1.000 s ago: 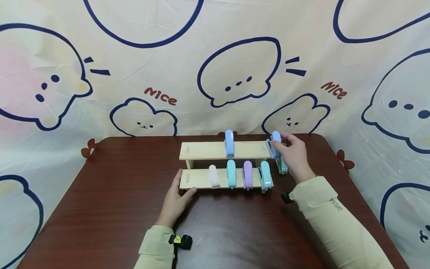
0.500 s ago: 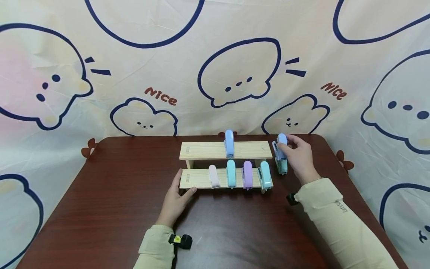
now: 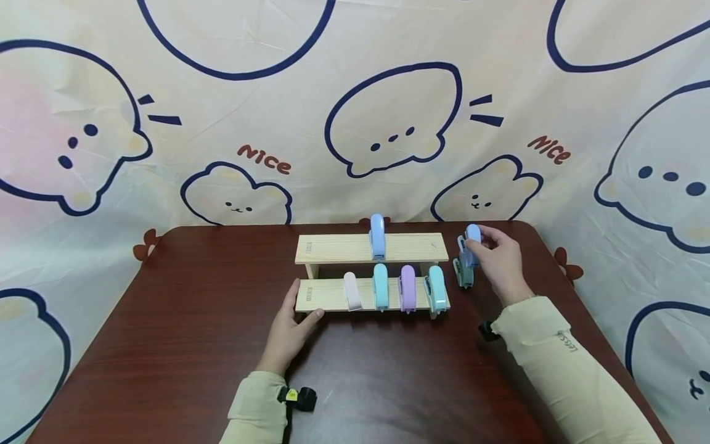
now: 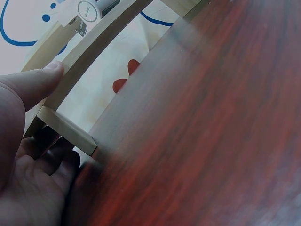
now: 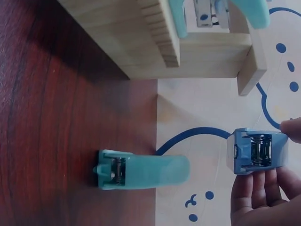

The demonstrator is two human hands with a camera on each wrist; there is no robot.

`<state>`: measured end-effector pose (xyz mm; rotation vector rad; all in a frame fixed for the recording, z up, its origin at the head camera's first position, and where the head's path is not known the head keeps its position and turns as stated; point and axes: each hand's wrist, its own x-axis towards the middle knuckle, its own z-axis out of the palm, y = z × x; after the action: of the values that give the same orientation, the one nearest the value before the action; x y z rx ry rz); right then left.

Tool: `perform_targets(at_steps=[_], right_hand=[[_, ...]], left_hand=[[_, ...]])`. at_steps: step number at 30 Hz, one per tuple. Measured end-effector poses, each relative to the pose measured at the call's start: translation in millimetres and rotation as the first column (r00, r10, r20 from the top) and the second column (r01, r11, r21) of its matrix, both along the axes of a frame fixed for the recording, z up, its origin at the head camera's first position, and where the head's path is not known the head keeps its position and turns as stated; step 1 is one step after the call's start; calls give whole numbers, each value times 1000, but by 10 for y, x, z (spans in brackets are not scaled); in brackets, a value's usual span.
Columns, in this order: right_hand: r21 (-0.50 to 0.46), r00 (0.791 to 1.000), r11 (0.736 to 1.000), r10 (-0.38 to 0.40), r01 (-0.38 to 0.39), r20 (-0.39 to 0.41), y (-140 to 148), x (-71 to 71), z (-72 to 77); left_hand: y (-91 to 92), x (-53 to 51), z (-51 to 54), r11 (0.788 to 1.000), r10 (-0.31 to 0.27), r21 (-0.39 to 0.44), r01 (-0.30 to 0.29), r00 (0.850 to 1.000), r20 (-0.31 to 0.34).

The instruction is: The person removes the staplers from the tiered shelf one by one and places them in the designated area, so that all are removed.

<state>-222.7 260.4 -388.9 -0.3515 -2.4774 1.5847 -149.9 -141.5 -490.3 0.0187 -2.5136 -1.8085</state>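
The blue stapler point(image 5: 258, 150) is right of centre in the head frame, just left of my right hand point(image 3: 501, 262), whose thumb and fingers pinch it. I read its long axis as running away from me, leaning slightly toward the upper right. The relation I'd weigh most is with the loose teal stapler point(image 5: 155, 172): in the right wrist frame it sits on the surface point(image 5: 51, 117), left of the blue one with a gap between, their lengths looking roughly parallel. My right hand is clearly the nearer to both; my left hand point(image 3: 287, 330), toward the lower left in the head frame, grips the left end of the wooden rack point(image 3: 327, 296), where other staplers point(image 3: 407, 288) stand mid-frame, four in front and one behind.
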Motion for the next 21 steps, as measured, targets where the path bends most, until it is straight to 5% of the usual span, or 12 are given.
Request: perform_targets(at_steps=[21], right_hand=[[17, 999, 999, -41, 41, -5, 126, -61, -135]], left_hand=[[-2, 2, -3, 1000, 2, 0, -2, 1000, 6]])
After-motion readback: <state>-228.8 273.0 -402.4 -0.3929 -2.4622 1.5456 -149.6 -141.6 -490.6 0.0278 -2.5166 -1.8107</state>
